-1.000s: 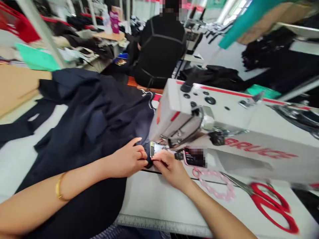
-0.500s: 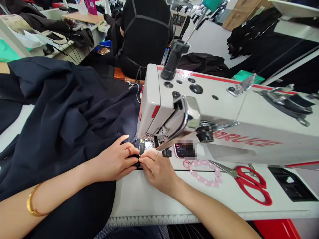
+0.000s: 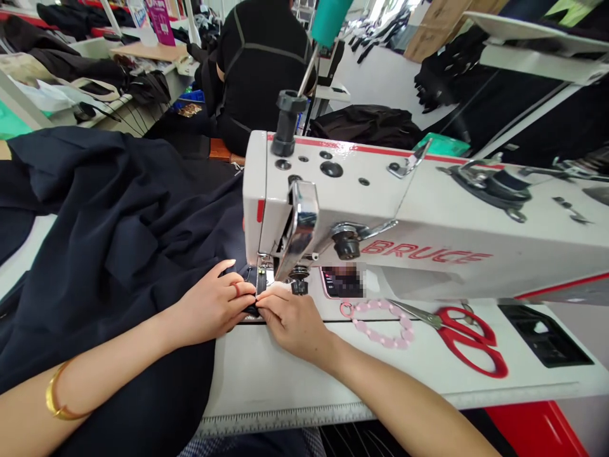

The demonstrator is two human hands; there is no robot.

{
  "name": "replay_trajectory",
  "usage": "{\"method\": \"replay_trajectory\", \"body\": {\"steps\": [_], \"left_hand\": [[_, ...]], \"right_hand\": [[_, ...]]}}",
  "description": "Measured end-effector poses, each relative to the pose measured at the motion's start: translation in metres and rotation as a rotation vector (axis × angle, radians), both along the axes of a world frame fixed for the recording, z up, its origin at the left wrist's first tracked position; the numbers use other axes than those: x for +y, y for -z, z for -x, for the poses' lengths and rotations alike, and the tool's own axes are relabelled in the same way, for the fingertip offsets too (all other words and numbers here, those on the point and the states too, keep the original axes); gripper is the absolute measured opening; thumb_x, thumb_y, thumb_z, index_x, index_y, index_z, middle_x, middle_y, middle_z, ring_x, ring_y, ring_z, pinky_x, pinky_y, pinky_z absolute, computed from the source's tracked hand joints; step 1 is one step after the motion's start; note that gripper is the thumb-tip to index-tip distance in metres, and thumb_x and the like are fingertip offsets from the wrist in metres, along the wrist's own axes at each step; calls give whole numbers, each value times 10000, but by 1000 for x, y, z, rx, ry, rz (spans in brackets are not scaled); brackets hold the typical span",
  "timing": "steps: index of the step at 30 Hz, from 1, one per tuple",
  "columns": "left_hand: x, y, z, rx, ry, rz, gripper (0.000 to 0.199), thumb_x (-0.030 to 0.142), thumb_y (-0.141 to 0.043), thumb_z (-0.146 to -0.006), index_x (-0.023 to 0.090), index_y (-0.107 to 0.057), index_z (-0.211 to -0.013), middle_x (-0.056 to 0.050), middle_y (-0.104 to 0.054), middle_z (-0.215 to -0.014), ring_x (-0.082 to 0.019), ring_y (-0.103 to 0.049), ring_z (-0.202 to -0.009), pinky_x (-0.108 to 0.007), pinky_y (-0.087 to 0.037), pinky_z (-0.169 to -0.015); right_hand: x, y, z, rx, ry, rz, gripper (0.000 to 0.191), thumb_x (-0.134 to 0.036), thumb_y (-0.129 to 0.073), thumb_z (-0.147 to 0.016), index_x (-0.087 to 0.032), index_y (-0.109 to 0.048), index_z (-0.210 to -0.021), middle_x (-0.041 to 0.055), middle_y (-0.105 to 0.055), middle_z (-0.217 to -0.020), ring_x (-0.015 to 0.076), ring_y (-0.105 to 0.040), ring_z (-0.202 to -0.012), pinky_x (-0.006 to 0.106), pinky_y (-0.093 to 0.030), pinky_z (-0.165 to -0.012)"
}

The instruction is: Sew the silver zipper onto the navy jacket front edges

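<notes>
A dark navy garment [image 3: 124,222] spreads over the left of the sewing table, with a zipper [image 3: 261,282] running under the needle area of a white sewing machine [image 3: 314,158]. My left hand [image 3: 212,301] lies on the garment, its thumb and fingers closed on the zipper's near end while one finger sticks up. From the right, my right hand [image 3: 292,320] pinches the same end, fingertips almost touching those of the left. The fingers partly hide that end, and the machine head covers the needle.
Right of my hands lie a phone [image 3: 337,282], a pink beaded loop [image 3: 383,324] and red-handled scissors [image 3: 464,333]. A ruler strip [image 3: 290,417] runs along the table's front edge. Beyond the machine sits a person in black [image 3: 264,70]. A teal thread cone [image 3: 330,19] stands above.
The view has swung a little, so the machine and table items appear further left. Both hands keep their hold at the zipper's end.
</notes>
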State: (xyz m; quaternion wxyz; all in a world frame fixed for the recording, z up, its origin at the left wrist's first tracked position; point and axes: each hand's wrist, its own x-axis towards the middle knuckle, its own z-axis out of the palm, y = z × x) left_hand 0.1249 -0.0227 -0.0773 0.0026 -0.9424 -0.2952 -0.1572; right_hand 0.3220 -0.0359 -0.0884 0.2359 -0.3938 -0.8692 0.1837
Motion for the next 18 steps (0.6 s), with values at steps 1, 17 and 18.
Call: {"method": "replay_trajectory", "body": {"steps": [1,17,18], "left_hand": [[0,0,0,1,-5,3,179,221,-463,-851,192,-627,-915,8,-651,-991,-140,-506,-783,-402,-281,-964],[-1,0,-3,81,-21,-3,189,315,-478,-813,218,-605,-914,42,-652,-1001,-148,-534,-849,-422,-266,-1000],[-1,-3,-4,124,-25,-34,242,328,-428,-834,219,-611,-949,39,-646,-1041,-153,-537,-863,-426,-285,-987]], "right_hand": [[0,0,0,4,-5,-1,186,-182,-440,-867,-186,-625,-842,11,-681,-912,117,-624,-776,220,-405,-601],[2,17,-7,105,-82,-142,239,-241,-399,-861,-245,-637,-838,39,-685,-850,162,-661,-761,250,-543,-662],[12,24,-1,134,-69,-210,239,-294,-414,-853,-278,-650,-820,37,-686,-831,181,-665,-744,270,-555,-642]]}}
